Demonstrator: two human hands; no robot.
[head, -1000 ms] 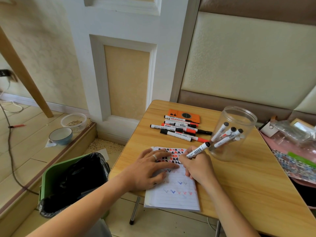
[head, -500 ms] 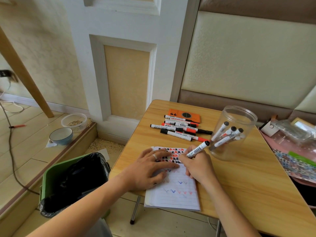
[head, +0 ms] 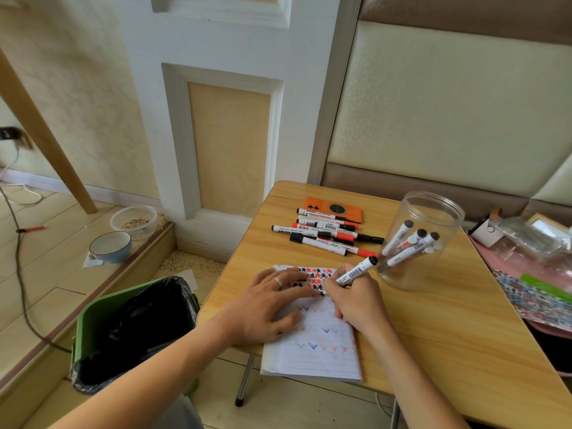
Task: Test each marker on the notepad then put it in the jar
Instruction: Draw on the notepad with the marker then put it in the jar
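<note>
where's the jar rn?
Head view: the clear jar stands upright on the table's right half, just right of the right hand writing on the notepad, with the loose markers to its left.

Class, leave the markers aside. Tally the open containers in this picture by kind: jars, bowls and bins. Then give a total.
jar: 1
bowls, one clear and one blue: 2
bin: 1
Total: 4
</note>
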